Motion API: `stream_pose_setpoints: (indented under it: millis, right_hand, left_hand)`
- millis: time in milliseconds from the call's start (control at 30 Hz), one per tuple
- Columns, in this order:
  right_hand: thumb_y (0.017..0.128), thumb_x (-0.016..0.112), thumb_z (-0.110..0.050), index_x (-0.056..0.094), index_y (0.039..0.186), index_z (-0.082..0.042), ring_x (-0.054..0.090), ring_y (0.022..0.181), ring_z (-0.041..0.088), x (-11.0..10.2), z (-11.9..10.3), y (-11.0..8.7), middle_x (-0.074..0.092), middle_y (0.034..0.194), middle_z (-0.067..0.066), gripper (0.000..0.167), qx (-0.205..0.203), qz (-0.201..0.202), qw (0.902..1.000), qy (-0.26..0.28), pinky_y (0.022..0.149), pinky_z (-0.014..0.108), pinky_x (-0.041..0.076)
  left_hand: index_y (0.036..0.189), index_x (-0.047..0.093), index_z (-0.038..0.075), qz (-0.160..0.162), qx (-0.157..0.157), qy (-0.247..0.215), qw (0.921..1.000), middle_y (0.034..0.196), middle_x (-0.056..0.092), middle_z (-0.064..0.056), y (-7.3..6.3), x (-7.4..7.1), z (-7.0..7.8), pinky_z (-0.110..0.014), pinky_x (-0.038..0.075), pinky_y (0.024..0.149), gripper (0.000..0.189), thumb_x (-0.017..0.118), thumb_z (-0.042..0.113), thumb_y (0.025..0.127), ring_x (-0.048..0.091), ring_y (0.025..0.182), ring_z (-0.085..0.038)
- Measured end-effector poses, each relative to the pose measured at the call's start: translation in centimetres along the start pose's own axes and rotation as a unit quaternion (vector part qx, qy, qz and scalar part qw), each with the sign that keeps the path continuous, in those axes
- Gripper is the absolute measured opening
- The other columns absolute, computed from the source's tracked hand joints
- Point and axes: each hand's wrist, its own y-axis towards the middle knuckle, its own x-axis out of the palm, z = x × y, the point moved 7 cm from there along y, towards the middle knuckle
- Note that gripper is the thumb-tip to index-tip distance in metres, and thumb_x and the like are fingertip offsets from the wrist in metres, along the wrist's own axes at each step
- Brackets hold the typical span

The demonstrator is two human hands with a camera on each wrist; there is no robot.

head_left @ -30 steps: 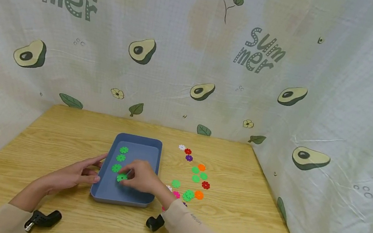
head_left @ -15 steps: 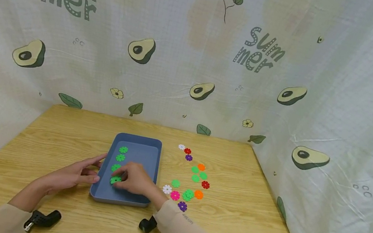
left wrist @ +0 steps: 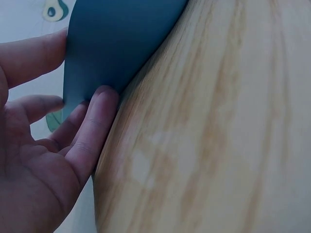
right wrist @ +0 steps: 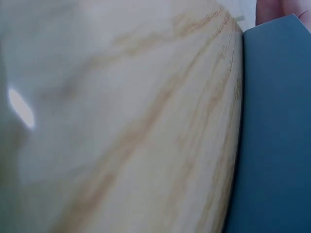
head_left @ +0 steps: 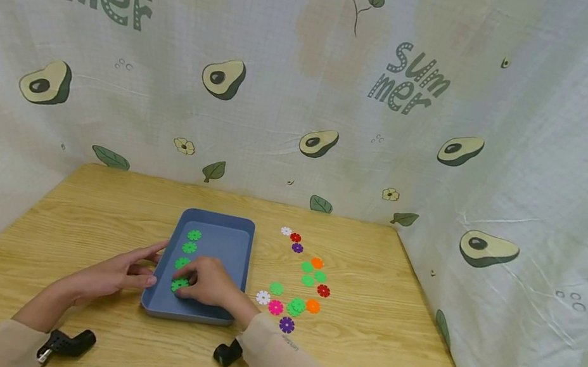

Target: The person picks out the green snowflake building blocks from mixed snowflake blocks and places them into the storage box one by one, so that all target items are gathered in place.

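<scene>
A blue-grey tray (head_left: 210,311) stands on the table, with a column of green snowflake-shaped discs (head_left: 189,247) along its left side. Inside it, my right hand (head_left: 211,283) pinches the nearest green disc (head_left: 179,285) between thumb and fingers, low over the tray floor. My left hand (head_left: 115,274) rests against the tray's left wall, fingers spread and fairly straight. In the left wrist view, fingertips of the left hand (left wrist: 53,160) touch the tray wall (left wrist: 116,43). The right wrist view mostly shows the tray's outer wall (right wrist: 277,126) and the tabletop.
Right of the tray, loose discs lie scattered: green (head_left: 296,306), orange (head_left: 312,306), pink (head_left: 275,308), purple (head_left: 286,325), red (head_left: 323,291) and white (head_left: 263,297). A patterned cloth (head_left: 287,80) hangs behind the wooden table (head_left: 371,350).
My right hand has moved left and slightly nearer with the green disc, bringing it below the others in the column. The left hand has stayed at the tray.
</scene>
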Motion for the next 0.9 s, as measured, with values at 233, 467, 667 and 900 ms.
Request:
stream_pose_setpoints:
  millis: [233,467,667,900]
  right_hand:
    - [0.092,0.086,-0.017,0.084,0.115,-0.014,0.06,0.079,-0.008,0.33,0.2,0.36,0.08,0.104,-0.008,0.023,0.009,-0.005,0.9999,0.0,0.072,0.01,0.048]
    - [0.092,0.087,-0.02,0.084,0.116,-0.015,0.059,0.077,-0.009,0.48,0.09,0.5,0.08,0.102,-0.009,0.025,0.011,-0.008,0.9999,-0.008,0.071,0.01,0.047]
    - [0.093,0.086,-0.021,0.083,0.119,-0.014,0.063,0.084,-0.006,0.44,0.26,0.46,0.079,0.106,-0.009,0.028,0.001,-0.014,0.9999,-0.006,0.075,0.01,0.048]
    - [0.094,0.085,-0.02,0.082,0.121,-0.015,0.062,0.085,-0.006,0.53,0.52,0.47,0.078,0.104,-0.009,0.028,-0.002,-0.021,0.9998,-0.004,0.076,0.01,0.048]
  left_hand:
    - [0.173,0.008,0.014,0.001,0.001,0.005,1.0,0.157,0.031,-0.031,-0.08,-0.01,0.21,-0.033,0.051,0.097,0.083,0.062,0.02,0.11,0.052,0.132,-0.041]
    - [0.173,0.008,0.014,0.001,0.0,0.009,1.0,0.157,0.031,-0.031,-0.18,0.03,0.36,-0.035,0.05,0.098,0.083,0.062,0.02,0.11,0.051,0.133,-0.041]
    - [0.173,0.008,0.013,0.0,0.004,0.006,1.0,0.158,0.03,-0.032,-0.21,0.04,0.51,-0.028,0.051,0.095,0.083,0.061,0.02,0.11,0.051,0.133,-0.041]
    - [0.173,0.008,0.013,-0.001,0.006,0.0,1.0,0.158,0.029,-0.032,-0.25,0.03,0.4,-0.026,0.052,0.095,0.083,0.061,0.019,0.11,0.051,0.134,-0.042]
